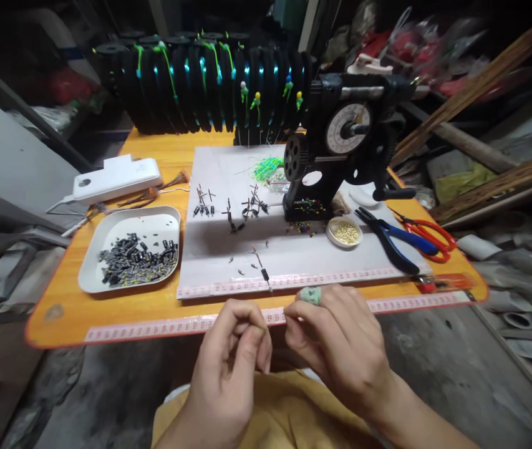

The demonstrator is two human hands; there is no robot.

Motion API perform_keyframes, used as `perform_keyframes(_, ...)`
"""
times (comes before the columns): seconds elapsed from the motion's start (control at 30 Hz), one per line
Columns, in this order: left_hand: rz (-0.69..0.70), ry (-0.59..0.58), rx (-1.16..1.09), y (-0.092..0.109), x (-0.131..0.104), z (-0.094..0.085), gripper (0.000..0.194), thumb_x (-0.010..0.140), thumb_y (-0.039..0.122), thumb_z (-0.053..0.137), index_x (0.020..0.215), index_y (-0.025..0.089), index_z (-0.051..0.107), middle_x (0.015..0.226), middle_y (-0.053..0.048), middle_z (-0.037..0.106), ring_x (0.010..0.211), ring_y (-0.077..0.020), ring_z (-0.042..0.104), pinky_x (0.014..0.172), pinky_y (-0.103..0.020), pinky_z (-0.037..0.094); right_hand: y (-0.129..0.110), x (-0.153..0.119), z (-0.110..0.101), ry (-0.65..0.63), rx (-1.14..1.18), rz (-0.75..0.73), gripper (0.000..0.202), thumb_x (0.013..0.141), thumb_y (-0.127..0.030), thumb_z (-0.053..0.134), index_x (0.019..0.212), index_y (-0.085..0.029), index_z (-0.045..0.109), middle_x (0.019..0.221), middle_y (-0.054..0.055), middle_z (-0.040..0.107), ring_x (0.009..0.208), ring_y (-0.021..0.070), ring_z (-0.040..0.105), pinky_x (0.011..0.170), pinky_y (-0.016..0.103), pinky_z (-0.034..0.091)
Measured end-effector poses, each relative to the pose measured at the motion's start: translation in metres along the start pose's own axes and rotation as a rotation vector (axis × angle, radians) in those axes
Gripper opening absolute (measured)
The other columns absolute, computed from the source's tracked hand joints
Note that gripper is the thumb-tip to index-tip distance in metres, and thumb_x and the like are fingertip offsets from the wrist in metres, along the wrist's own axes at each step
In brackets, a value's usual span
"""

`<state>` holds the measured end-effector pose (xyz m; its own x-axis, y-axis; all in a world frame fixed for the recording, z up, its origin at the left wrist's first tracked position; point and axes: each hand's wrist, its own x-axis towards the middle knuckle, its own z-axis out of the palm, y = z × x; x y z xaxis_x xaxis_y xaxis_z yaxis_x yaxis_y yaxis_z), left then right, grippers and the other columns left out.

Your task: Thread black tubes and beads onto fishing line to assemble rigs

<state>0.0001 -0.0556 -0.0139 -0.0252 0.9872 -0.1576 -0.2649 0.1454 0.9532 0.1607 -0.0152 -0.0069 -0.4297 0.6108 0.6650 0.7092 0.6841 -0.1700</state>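
Left hand (235,355) and right hand (335,346), held close together just below the near edge of the orange table (153,308). Both hands are curled, thumb pinched to forefinger; a very fine line (275,316) appears to run between the two pinches, though it is too thin to make out clearly. The right forefinger wears a pale green wrap (311,295).

Directly beyond the hands, a pink measuring tape (163,326) runs along the table edge, and a second strip borders the white work mat (242,249). On the mat lie small dark swivel-like fittings (231,209), scattered singly and in clusters. A white tray (130,249) to the left of the mat holds a heap of small dark cylindrical parts (137,259). A small round dish of gold beads (344,232) sits on the mat's right part, just beside a black hand-cranked winding machine (340,146). Blue-handled pliers (394,240) and red-handled scissors (427,234) lie to the right of the dish, touching each other. A white power bank (116,179) rests at the table's left rear. A row of black foam spools (204,84) wound with green line stands along the far edge.
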Motion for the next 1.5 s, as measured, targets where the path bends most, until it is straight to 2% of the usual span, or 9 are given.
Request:
perform_keyframes(0.1,0.007,0.033,-0.205,0.000,-0.005,0.003,0.021,0.096,0.038,0.065,0.085,0.021,0.056,0.061,0.005,0.048,0.057,-0.0096,0.047,0.058,-0.022,0.039,-0.011,-0.005,0.000,-0.025,0.455,0.277,0.012,0.094,-0.009,0.054,0.091,-0.021,0.057,0.076,0.003,0.066,0.065,0.0150,0.061,0.060,0.027,0.048)
perform_keyframes(0.23,-0.151,-0.020,-0.392,-0.001,-0.008,0.002,0.019,0.095,0.040,0.066,0.099,0.021,0.061,0.062,0.006,0.049,0.056,-0.0090,0.052,0.056,-0.020,0.043,-0.029,-0.014,0.001,-0.216,1.359,0.779,0.017,0.100,-0.036,0.055,0.093,-0.021,0.055,0.079,0.003,0.067,0.064,0.0131,0.065,0.058,0.025,0.053)
perform_keyframes(0.33,-0.189,-0.150,-0.356,0.002,-0.001,-0.002,0.029,0.091,0.045,0.069,0.106,0.021,0.068,0.060,0.007,0.047,0.045,-0.0080,0.052,0.047,-0.020,0.045,-0.037,-0.019,0.001,-0.272,1.631,0.919,0.027,0.095,-0.045,0.065,0.090,-0.020,0.055,0.076,0.002,0.065,0.062,0.0113,0.062,0.059,0.025,0.052)
perform_keyframes(0.5,-0.070,-0.213,-0.216,0.014,0.013,-0.001,0.022,0.086,0.037,0.076,0.078,0.018,0.071,0.083,0.000,0.060,0.045,-0.0065,0.056,0.040,-0.021,0.053,-0.037,-0.015,-0.006,-0.262,1.621,0.993,0.035,0.089,-0.049,0.072,0.085,-0.020,0.053,0.074,-0.001,0.063,0.056,0.0076,0.057,0.056,0.022,0.048)
perform_keyframes(0.73,-0.156,-0.176,-0.343,0.025,0.019,0.013,0.037,0.081,0.045,0.080,0.070,0.015,0.063,0.057,0.003,0.057,0.045,-0.0057,0.047,0.041,-0.015,0.047,-0.035,-0.009,-0.016,-0.242,1.495,0.942,0.034,0.090,-0.048,0.071,0.083,-0.019,0.053,0.075,-0.002,0.061,0.055,0.0062,0.058,0.056,0.020,0.048)
perform_keyframes(1.0,-0.193,-0.137,-0.324,0.021,0.010,0.008,0.034,0.086,0.049,0.074,0.091,0.016,0.076,0.065,0.002,0.051,0.058,-0.0084,0.045,0.053,-0.018,0.045,-0.033,-0.007,-0.016,-0.236,1.427,0.917,0.033,0.090,-0.048,0.069,0.083,-0.019,0.055,0.076,-0.001,0.061,0.058,0.0083,0.060,0.058,0.023,0.050)
perform_keyframes(1.2,-0.128,-0.162,-0.191,0.012,0.004,-0.001,0.023,0.086,0.040,0.076,0.079,0.017,0.078,0.107,-0.005,0.061,0.065,-0.0080,0.057,0.056,-0.020,0.050,-0.031,-0.016,-0.015,-0.256,1.453,0.943,0.025,0.093,-0.042,0.069,0.090,-0.019,0.059,0.075,-0.001,0.063,0.063,0.0082,0.062,0.061,0.020,0.051)
perform_keyframes(1.33,-0.019,-0.043,-0.169,0.004,0.009,-0.003,0.019,0.086,0.038,0.077,0.079,0.020,0.078,0.097,-0.002,0.066,0.077,-0.0091,0.060,0.071,-0.016,0.052,-0.027,-0.021,-0.012,-0.377,1.411,0.998,0.030,0.091,-0.045,0.069,0.098,-0.016,0.064,0.065,-0.001,0.062,0.056,0.0099,0.062,0.055,0.020,0.050)
perform_keyframes(1.5,-0.070,-0.043,-0.291,0.004,0.009,0.010,0.021,0.083,0.042,0.079,0.081,0.021,0.077,0.079,0.000,0.069,0.055,-0.0040,0.050,0.054,-0.013,0.047,-0.025,-0.024,-0.016,-0.357,1.196,0.761,0.022,0.099,-0.032,0.057,0.086,-0.017,0.065,0.083,0.004,0.066,0.058,0.0092,0.060,0.056,0.021,0.051)
